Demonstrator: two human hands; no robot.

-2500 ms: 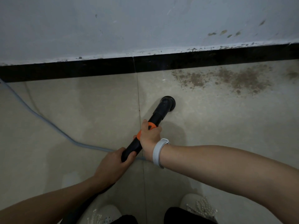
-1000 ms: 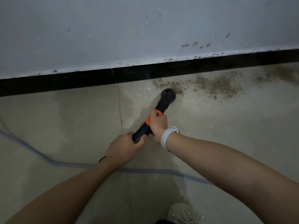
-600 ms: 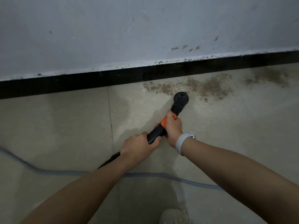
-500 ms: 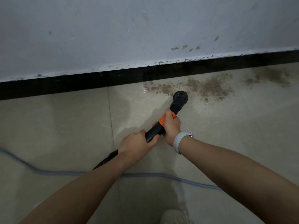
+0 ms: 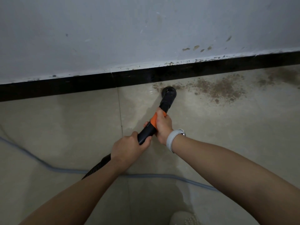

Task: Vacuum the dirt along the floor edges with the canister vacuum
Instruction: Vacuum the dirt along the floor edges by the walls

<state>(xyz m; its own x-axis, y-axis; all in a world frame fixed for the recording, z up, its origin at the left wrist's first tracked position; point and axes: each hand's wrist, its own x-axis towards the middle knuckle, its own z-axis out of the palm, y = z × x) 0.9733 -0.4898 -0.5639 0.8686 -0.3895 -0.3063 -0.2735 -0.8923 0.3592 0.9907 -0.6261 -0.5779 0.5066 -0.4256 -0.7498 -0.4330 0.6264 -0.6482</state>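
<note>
A black vacuum wand with an orange band ends in a round black nozzle point(image 5: 169, 93) that sits on the tile floor at the left end of a brown dirt patch point(image 5: 217, 88), close to the black baseboard point(image 5: 81, 86). My right hand point(image 5: 163, 125), with a white wristband, grips the wand at the orange band. My left hand point(image 5: 128, 147) grips the black wand just behind it. A ribbed black hose point(image 5: 97, 168) runs back from under my left wrist. The canister itself is out of view.
A grey-blue cable point(image 5: 53, 168) lies across the beige tiles behind my arms. More dirt point(image 5: 276, 77) lies along the baseboard at far right. The stained white wall point(image 5: 146, 30) rises above the baseboard. A white shoe point(image 5: 183, 218) shows at the bottom.
The nozzle has moved forward toward the baseboard into the left end of the dirt patch. Both hands keep their grip on the wand.
</note>
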